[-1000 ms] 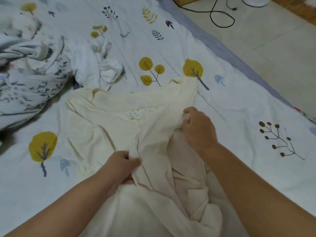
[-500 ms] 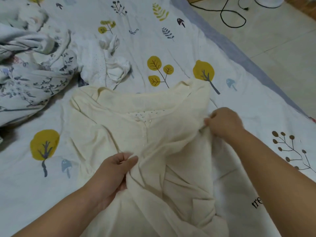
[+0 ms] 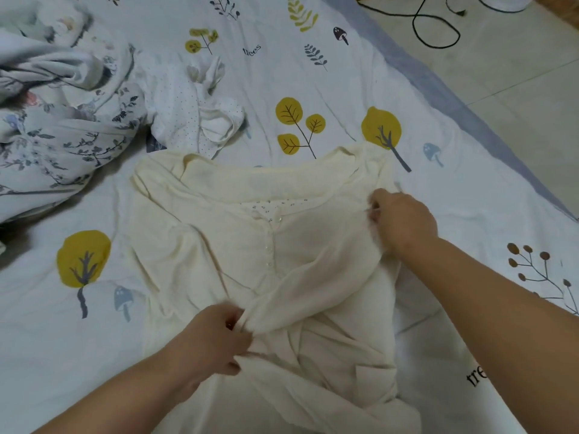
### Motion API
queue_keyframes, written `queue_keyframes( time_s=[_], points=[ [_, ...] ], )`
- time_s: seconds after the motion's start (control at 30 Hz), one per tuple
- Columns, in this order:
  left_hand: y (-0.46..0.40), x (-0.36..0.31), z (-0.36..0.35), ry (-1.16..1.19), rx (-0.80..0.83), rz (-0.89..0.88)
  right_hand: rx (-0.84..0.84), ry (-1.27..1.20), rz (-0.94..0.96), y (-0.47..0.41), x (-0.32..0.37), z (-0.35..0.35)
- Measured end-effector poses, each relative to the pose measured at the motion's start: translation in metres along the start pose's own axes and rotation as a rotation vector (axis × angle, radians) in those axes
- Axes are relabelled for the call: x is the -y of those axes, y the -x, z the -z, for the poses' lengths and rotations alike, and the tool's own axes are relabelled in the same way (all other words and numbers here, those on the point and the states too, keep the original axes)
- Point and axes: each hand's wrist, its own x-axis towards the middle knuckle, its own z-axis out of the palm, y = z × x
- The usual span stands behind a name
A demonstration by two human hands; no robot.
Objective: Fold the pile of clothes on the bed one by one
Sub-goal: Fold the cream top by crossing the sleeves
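A cream blouse [image 3: 238, 242] with a beaded neckline and a row of small buttons lies spread on the bed [image 3: 344, 89], neck pointing away from me. My left hand [image 3: 216, 343] pinches a fold of its front near the lower middle. My right hand [image 3: 401, 220] grips the fabric at the blouse's right shoulder. The cloth between the two hands is pulled into a raised ridge. The lower part of the blouse is bunched toward me. A white dotted garment [image 3: 194, 117] lies crumpled beyond the blouse.
A floral grey-and-white heap of fabric [image 3: 59, 126] fills the upper left of the bed. The bed's grey edge [image 3: 438, 98] runs diagonally at the right, with tiled floor [image 3: 517, 83] and a black cable [image 3: 435, 29] beyond it.
My right hand has carried the blouse's right side outward, from the middle to the right shoulder, spreading the front. My left hand stays low on the front, its pinch on the fabric tighter.
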Motion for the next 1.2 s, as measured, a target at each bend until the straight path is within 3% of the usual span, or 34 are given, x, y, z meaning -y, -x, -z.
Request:
queue_keyframes(
  time_s=[0.1,0.13,0.23,0.3,0.37,0.43,0.53,0.63,0.73,0.83,0.87,0.93,1.0,1.1,1.13,1.2],
  points=[
    [0.004,0.0,0.008,0.368,0.051,0.032,-0.108,-0.125,-0.136,-0.002,-0.008,-0.004],
    [0.004,0.001,0.009,0.434,-0.003,0.032,-0.104,-0.154,-0.17,-0.002,-0.009,-0.005],
    [-0.002,0.014,0.013,0.26,-0.271,-0.032,-0.141,-0.161,-0.214,0.01,0.004,-0.001],
    [-0.001,0.023,0.015,0.058,-0.362,-0.09,-0.21,-0.156,-0.104,0.035,0.022,0.008],
    [0.005,0.026,0.013,-0.093,-0.336,-0.079,-0.086,-0.252,0.094,0.078,0.042,0.013],
    [0.01,0.027,0.01,-0.128,-0.274,-0.024,0.194,-0.304,0.221,0.129,0.063,0.017],
    [0.012,0.03,0.008,0.006,-0.123,0.03,0.496,-0.109,0.274,0.179,0.077,0.001],
    [0.015,0.035,0.014,0.21,-0.025,0.028,0.458,0.057,0.31,0.2,0.089,-0.01],
    [0.019,0.041,0.02,0.498,0.02,-0.023,0.412,-0.161,0.257,0.216,0.104,-0.003],
    [0.023,0.046,0.025,0.808,0.034,-0.037,0.537,-0.351,0.313,0.234,0.118,-0.001],
    [0.024,0.051,0.027,0.824,0.008,-0.043,0.613,-0.385,0.365,0.238,0.125,-0.003],
    [0.022,0.063,0.03,0.628,-0.094,-0.043,0.702,-0.404,0.418,0.238,0.136,-0.001],
    [0.021,0.075,0.032,0.386,-0.162,-0.044,0.498,-0.442,0.386,0.223,0.135,-0.001],
    [0.022,0.088,0.037,0.149,-0.142,-0.058,-0.008,-0.479,0.272,0.175,0.121,-0.003],
    [0.023,0.092,0.039,0.071,-0.111,-0.062,-0.064,-0.404,0.216,0.154,0.113,-0.005],
    [0.023,0.103,0.04,0.022,-0.036,-0.068,0.013,-0.214,0.112,0.116,0.099,-0.005]
  ],
)
